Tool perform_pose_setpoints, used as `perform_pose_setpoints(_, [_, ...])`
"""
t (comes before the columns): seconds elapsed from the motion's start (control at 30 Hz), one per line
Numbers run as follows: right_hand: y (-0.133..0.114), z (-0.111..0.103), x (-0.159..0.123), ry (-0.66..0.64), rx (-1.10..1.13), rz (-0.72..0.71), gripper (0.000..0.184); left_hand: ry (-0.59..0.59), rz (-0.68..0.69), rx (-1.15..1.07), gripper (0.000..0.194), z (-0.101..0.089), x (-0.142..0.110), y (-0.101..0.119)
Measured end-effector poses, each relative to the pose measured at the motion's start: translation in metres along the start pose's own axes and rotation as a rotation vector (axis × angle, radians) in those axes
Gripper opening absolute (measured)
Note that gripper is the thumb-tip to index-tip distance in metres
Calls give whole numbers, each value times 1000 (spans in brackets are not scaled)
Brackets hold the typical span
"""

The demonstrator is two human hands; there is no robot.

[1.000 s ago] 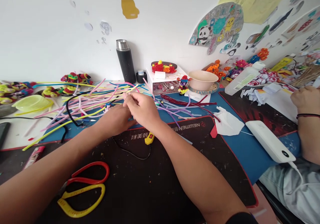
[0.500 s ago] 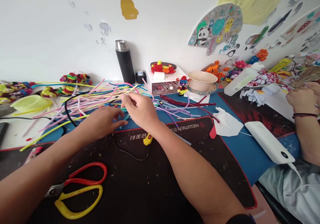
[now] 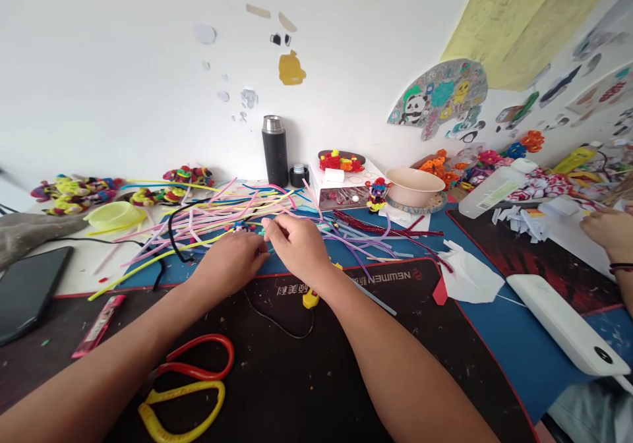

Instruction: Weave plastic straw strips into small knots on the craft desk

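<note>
Both my hands are close together over the near edge of a heap of coloured pipe cleaners (image 3: 217,215). My left hand (image 3: 232,262) is closed, its fingers curled toward the right hand; what they hold is hidden. With thumb and forefinger pressed together, my right hand (image 3: 299,245) is closed too, and its other fingers are out of sight. A bit of teal shows between the hands, too small to name. Scissors (image 3: 188,390) with one red and one yellow handle lie under my left forearm. A yellow glue gun tip or tool (image 3: 310,298) lies below my right wrist.
A black flask (image 3: 275,153) stands by the wall. Right of it are a white box (image 3: 341,182), a small pipe-cleaner figure (image 3: 377,194) and a beige bowl (image 3: 415,186). A white power bank (image 3: 566,324) lies near another person's hand (image 3: 606,232). A phone (image 3: 34,291) is at left.
The view has shifted, so everything sits lower and farther right. My left fingers, apart before, have drawn together beside the right hand. The right hand keeps its pinched shape.
</note>
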State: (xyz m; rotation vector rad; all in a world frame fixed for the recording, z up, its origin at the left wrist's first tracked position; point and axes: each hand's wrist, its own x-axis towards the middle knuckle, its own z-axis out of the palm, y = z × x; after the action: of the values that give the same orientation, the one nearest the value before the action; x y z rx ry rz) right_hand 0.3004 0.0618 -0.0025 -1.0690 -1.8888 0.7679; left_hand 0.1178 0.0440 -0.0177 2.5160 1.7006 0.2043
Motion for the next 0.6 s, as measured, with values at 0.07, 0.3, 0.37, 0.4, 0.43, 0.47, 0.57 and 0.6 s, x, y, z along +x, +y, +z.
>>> perform_pose_setpoints(0.07, [-1,1,-1,-19,-52,9,42,21,8,-5,22,2,0,3])
perform_pose_setpoints(0.3, [2,5,-5,-88,-244,-10,41,83,-8,-51,28,16,3,-24])
perform_pose_setpoints(0.37, [2,7,-7,-117,-313,-33,40,117,-61,-34,33,9,12,-48])
perform_pose_setpoints(0.4, [2,9,-9,-132,-346,-52,40,136,-92,-21,36,3,18,-61])
perform_pose_setpoints(0.43, [2,10,-10,-144,-379,-73,40,155,-122,-6,39,-3,25,-73])
perform_pose_setpoints(0.47, [1,12,-12,-158,-416,-101,41,174,-152,13,41,-9,34,-86])
perform_pose_setpoints(0.57, [-1,16,-16,-185,-497,-174,42,209,-204,74,52,-23,62,-113])
perform_pose_setpoints(0.6, [-1,17,-17,-196,-512,-193,43,210,-206,94,55,-25,71,-119])
